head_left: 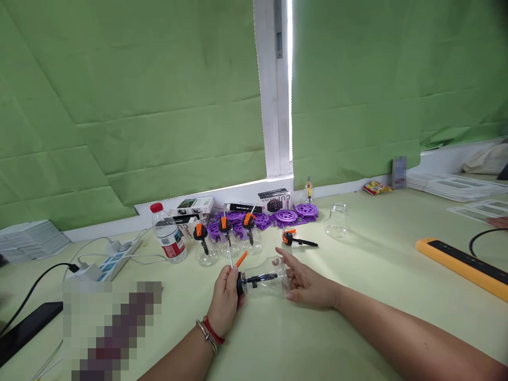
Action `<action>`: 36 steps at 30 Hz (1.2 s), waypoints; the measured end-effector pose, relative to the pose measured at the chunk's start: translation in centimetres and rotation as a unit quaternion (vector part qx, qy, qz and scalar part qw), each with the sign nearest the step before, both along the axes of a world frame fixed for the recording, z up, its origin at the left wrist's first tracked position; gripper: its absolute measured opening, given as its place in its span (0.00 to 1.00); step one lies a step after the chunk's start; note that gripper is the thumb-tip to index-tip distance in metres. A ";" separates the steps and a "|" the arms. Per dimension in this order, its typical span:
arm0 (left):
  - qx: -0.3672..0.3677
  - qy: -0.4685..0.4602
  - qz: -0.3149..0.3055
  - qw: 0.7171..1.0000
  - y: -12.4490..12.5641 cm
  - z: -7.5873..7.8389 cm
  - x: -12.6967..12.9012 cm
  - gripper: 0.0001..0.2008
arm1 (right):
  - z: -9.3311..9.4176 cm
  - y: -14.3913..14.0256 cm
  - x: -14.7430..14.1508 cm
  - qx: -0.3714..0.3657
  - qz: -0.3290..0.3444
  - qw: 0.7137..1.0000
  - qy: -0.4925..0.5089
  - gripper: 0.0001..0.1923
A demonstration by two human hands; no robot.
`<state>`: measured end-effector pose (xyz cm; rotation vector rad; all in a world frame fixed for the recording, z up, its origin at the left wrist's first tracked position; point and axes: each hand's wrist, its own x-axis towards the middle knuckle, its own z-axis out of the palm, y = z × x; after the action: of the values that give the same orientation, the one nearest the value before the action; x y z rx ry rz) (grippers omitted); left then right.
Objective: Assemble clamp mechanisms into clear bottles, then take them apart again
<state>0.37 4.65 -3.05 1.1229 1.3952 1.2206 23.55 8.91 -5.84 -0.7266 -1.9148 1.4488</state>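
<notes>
A clear glass bottle [268,290] lies on its side in the air over the table, its base turned to the right. My left hand [225,296] is closed around its black lid [240,283], from which an orange lever [242,258] and a thin metal spout stick out. Inside the glass runs a black rod [264,278]. My right hand [311,283] holds the base, thumb below and index finger stretched along the top. Behind it, a loose black-and-orange lid [287,237] with a black rod lies on the table. An open glass bottle [336,225] stands inverted at the back right.
Several lidded glass bottles [207,256] stand behind my hands, with purple plastic discs [286,216] and boxes [275,201] beyond. A water bottle [169,235] and a power strip [119,260] are at left. An orange-and-black bar [462,267] lies right, near another person's hand [498,222].
</notes>
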 end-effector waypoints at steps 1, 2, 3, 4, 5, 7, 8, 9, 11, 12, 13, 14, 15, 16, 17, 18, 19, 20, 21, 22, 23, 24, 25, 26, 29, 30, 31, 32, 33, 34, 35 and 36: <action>-0.002 0.000 0.001 1.000 0.0 0.0 0.0 0.18 | -0.1 0.0 0.0 -0.004 0.006 1.000 0.007 0.51; -0.002 0.001 0.002 1.000 0.0 0.0 0.0 0.18 | -0.1 0.0 0.0 -0.008 0.010 1.000 0.014 0.49; -0.002 0.004 0.004 1.000 0.0 -0.1 0.0 0.19 | -0.1 0.1 -0.1 -0.012 0.011 1.000 0.018 0.46; -0.002 0.005 0.007 1.000 0.0 -0.2 0.0 0.19 | -0.1 0.1 -0.1 -0.015 0.008 1.000 0.019 0.44; -0.001 0.005 0.010 1.000 0.1 -0.3 -0.1 0.19 | 0.0 0.2 -0.2 -0.019 0.004 1.000 0.017 0.43; -0.001 0.000 0.015 1.000 0.1 -0.6 -0.2 0.19 | 0.2 0.2 -0.3 -0.017 0.000 1.000 0.008 0.39; -0.002 -0.003 0.015 1.000 0.2 -0.7 -0.2 0.19 | 0.3 0.2 -0.4 -0.011 0.002 1.000 0.001 0.37; -0.002 -0.005 0.013 1.000 0.2 -0.8 -0.3 0.19 | 0.4 0.1 -0.4 -0.002 0.005 1.000 -0.004 0.35; 0.001 -0.007 0.007 1.000 0.3 -0.8 -0.3 0.19 | 0.5 0.0 -0.4 0.013 0.004 1.000 -0.002 0.33; 0.004 -0.009 0.004 1.000 0.3 -0.8 -0.3 0.19 | 0.4 0.0 -0.4 0.014 -0.001 1.000 0.005 0.35; 0.004 -0.010 0.003 1.000 0.3 -0.7 -0.2 0.19 | 0.3 -0.1 -0.3 0.011 -0.005 1.000 0.014 0.39; 0.002 -0.011 0.003 1.000 0.3 -0.6 -0.2 0.19 | 0.2 -0.1 -0.3 0.005 -0.008 1.000 0.021 0.44; -0.002 -0.012 0.006 1.000 0.3 -0.5 -0.2 0.19 | 0.1 -0.1 -0.3 -0.001 -0.008 1.000 0.026 0.48; -0.007 -0.013 0.010 1.000 0.2 -0.4 -0.1 0.19 | -0.1 -0.1 -0.2 -0.004 -0.009 1.000 0.027 0.49; -0.011 -0.011 0.014 1.000 0.2 -0.3 -0.1 0.19 | -0.2 -0.1 -0.2 -0.004 -0.009 1.000 0.027 0.49; -0.011 -0.009 0.015 1.000 0.2 -0.2 -0.1 0.20 | -0.2 -0.1 -0.2 -0.005 -0.010 1.000 0.028 0.47; -0.009 -0.005 0.016 1.000 0.1 -0.2 -0.1 0.20 | -0.3 -0.1 -0.2 -0.007 -0.010 0.999 0.032 0.44; -0.005 0.000 0.016 1.000 0.1 -0.1 -0.1 0.21 | -0.3 0.0 -0.2 -0.010 -0.008 0.999 0.038 0.42; 0.000 0.003 0.014 1.000 0.1 -0.1 0.0 0.21 | -0.4 0.1 -0.3 -0.014 -0.006 0.999 0.044 0.41; 0.004 0.006 0.014 1.000 0.0 -0.1 0.0 0.21 | -0.4 0.2 -0.3 -0.017 -0.003 0.999 0.047 0.40; 0.005 0.008 0.015 1.000 0.0 -0.1 0.0 0.22 | -0.5 0.2 -0.2 -0.019 -0.003 0.999 0.048 0.40; 0.005 0.008 0.017 1.000 0.0 -0.1 0.0 0.22 | -0.5 0.3 -0.2 -0.019 -0.005 0.999 0.046 0.39; 0.003 0.008 0.019 1.000 0.0 -0.1 0.0 0.22 | -0.6 0.4 -0.2 -0.020 -0.009 0.999 0.042 0.39; 0.000 0.007 0.021 1.000 0.0 -0.1 0.0 0.22 | -0.7 0.4 -0.2 -0.021 -0.012 0.999 0.039 0.40; -0.008 0.009 0.019 1.000 0.0 -0.2 0.0 0.20 | -0.8 0.5 -0.2 -0.031 -0.013 0.999 0.035 0.41; -0.006 0.014 0.015 1.000 0.0 -0.2 0.0 0.20 | -0.7 0.5 -0.2 -0.036 -0.012 0.999 0.036 0.41; -0.001 0.019 0.009 1.000 0.0 -0.2 -0.1 0.20 | -0.5 0.4 -0.2 -0.041 -0.010 0.998 0.038 0.41; 0.005 0.025 0.004 1.000 0.0 -0.2 -0.1 0.19 | -0.3 0.3 -0.3 -0.047 -0.009 0.998 0.039 0.41; 0.010 0.029 -0.001 1.000 -0.1 -0.1 -0.1 0.19 | -0.1 0.2 -0.3 -0.053 -0.009 0.998 0.041 0.40; 0.011 0.031 -0.003 0.999 -0.1 -0.1 -0.1 0.19 | 0.1 0.1 -0.4 -0.058 -0.010 0.997 0.041 0.40; 0.009 0.029 -0.004 1.000 -0.1 -0.1 -0.1 0.19 | 0.4 0.0 -0.4 -0.063 -0.012 0.997 0.039 0.40; 0.006 0.026 -0.002 1.000 -0.1 0.0 -0.1 0.19 | 0.6 -0.2 -0.5 -0.068 -0.015 0.997 0.036 0.39</action>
<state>0.31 4.51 -3.08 1.1720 1.4254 1.2063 23.06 8.74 -5.21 -0.7510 -1.7576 1.5763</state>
